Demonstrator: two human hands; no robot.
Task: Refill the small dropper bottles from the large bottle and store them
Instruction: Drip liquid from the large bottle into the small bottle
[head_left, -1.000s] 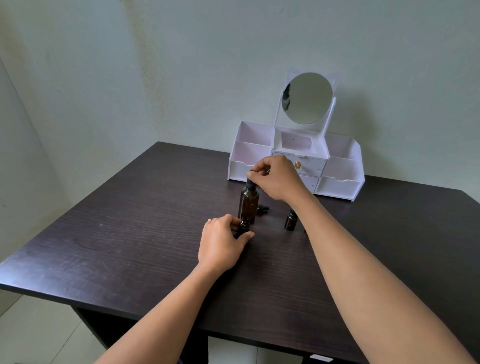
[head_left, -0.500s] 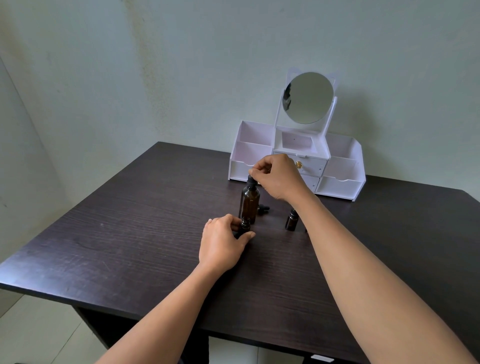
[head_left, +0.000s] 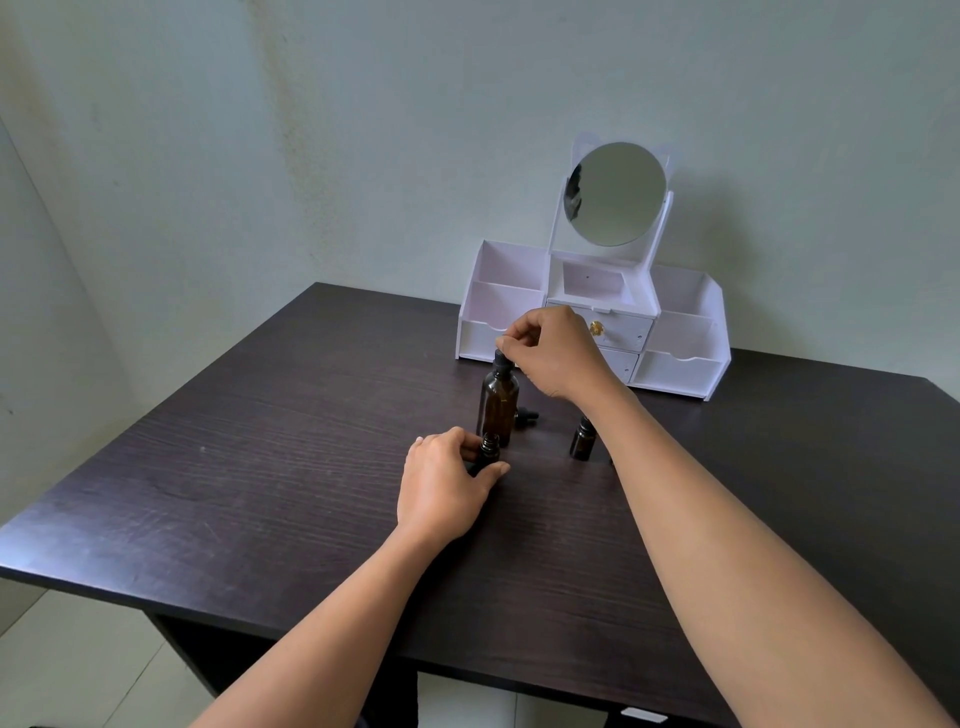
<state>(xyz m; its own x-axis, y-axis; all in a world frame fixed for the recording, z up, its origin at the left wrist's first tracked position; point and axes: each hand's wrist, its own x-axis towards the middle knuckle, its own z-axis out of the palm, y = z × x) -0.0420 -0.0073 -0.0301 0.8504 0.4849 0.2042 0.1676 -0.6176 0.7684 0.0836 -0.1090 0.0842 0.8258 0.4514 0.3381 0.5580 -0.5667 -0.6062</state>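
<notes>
A large amber bottle (head_left: 498, 410) stands upright in the middle of the dark table (head_left: 260, 467). My right hand (head_left: 556, 353) pinches the black dropper cap (head_left: 502, 360) on top of it. Just in front, my left hand (head_left: 447, 483) grips a small amber dropper bottle (head_left: 489, 448) whose threaded neck is uncapped; most of its body is hidden by my fingers. A second small dropper bottle (head_left: 582, 441) stands to the right, partly behind my right forearm. A small black cap (head_left: 525, 417) lies behind the large bottle.
A white organiser (head_left: 680, 364) with open compartments, two small drawers and a round mirror (head_left: 615, 193) stands at the back of the table against the wall. Walls close the left and back sides.
My right hand's fingers have shifted slightly on the large bottle's cap. My left hand and the bottles stay in place.
</notes>
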